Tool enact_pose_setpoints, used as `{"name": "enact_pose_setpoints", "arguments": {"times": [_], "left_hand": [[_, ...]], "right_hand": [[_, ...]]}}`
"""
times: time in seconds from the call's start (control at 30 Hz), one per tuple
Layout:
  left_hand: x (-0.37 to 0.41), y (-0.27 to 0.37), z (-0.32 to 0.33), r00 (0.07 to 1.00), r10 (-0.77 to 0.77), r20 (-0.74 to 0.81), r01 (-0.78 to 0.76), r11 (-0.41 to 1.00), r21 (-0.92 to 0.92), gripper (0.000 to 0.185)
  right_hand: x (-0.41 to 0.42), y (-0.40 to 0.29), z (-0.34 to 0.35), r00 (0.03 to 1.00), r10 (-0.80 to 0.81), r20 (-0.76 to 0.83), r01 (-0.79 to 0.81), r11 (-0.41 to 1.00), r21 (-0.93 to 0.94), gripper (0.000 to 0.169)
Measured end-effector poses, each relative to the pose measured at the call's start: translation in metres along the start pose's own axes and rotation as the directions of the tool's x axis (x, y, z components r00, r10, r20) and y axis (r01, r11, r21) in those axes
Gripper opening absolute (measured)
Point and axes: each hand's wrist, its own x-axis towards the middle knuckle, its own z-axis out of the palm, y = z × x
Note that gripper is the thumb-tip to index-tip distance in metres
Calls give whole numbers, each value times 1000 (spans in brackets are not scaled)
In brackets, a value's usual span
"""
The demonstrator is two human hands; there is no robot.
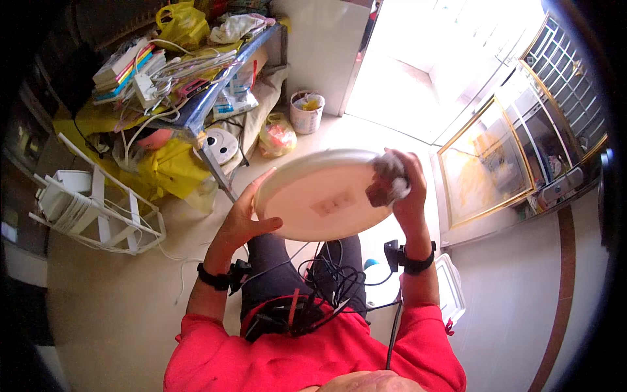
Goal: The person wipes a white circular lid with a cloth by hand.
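A pale, round, shallow disc, perhaps a lid or a basin (313, 196), is held up tilted above my lap, with a faint patch of marking near its middle. My left hand (251, 218) grips its left edge, the thumb lying over the near face. At the right edge, my right hand (409, 188) holds a crumpled grey and dark brown cloth (387, 181) against the disc; its fingers are partly hidden behind the cloth. Both wrists wear black straps with small devices, and black cables lie in a tangle over my lap.
A cluttered table (196, 110) with books, cables and yellow bags stands at upper left. Below it lies a white rack (112, 210) wound with cord. A white bucket (307, 112) and a knotted plastic bag (277, 137) stand ahead. Gold-framed glass panels (485, 161) are at right, beside a white plastic container (450, 289).
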Motion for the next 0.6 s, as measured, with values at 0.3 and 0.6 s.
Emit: {"name": "enact_pose_setpoints", "arguments": {"times": [0.3, 0.6], "left_hand": [[5, 16, 34, 976, 193, 105, -219, 897, 384, 39], [-4, 9, 26, 998, 17, -63, -10, 993, 117, 25]], "right_hand": [[-6, -58, 16, 808, -327, 491, 490, 835, -250, 63], [-15, -32, 11, 990, -74, -121, 67, 996, -60, 56]]}}
